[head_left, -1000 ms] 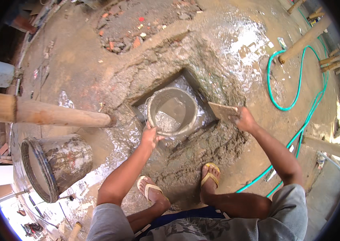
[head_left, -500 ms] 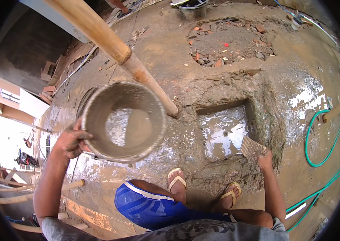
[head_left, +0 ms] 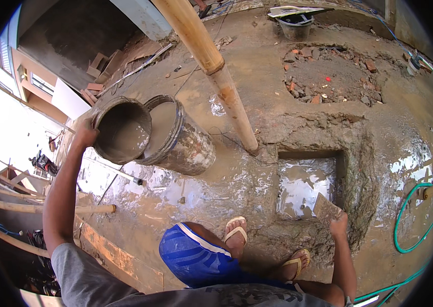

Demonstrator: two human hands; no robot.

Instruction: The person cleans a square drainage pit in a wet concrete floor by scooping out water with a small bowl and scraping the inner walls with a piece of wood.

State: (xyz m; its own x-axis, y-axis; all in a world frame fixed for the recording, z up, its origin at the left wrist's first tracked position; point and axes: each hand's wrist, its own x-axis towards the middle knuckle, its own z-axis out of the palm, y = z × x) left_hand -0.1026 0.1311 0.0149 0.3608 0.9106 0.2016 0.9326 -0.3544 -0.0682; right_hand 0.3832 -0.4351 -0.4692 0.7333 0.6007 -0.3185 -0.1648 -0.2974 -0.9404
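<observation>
My left hand [head_left: 87,134] is closed on the rim of a muddy bucket [head_left: 105,146], with the arm stretched out to the left. The bucket is tilted, its mouth against the rim of a larger mud-coated bucket [head_left: 193,148] of cloudy grey-brown water. Some of that liquid shows in the held bucket too. Gripped in my right hand [head_left: 338,225] is a flat, ridged brownish piece [head_left: 325,209] like a tile offcut. It hangs over the near right corner of a square pit [head_left: 340,179] with shallow, shiny water at its bottom.
A bamboo pole [head_left: 229,97] stands between the large bucket and the pit. Beyond the pit lies a rubble patch [head_left: 329,77], with a dark bucket [head_left: 296,31] behind it. A green hose [head_left: 398,230] curls at the right. Wet, muddy floor surrounds my sandalled feet.
My left hand has carried the bucket away to the left and tipped it against the larger bucket, which now shows. The right hand still holds the flat piece over the pit. The view has shifted.
</observation>
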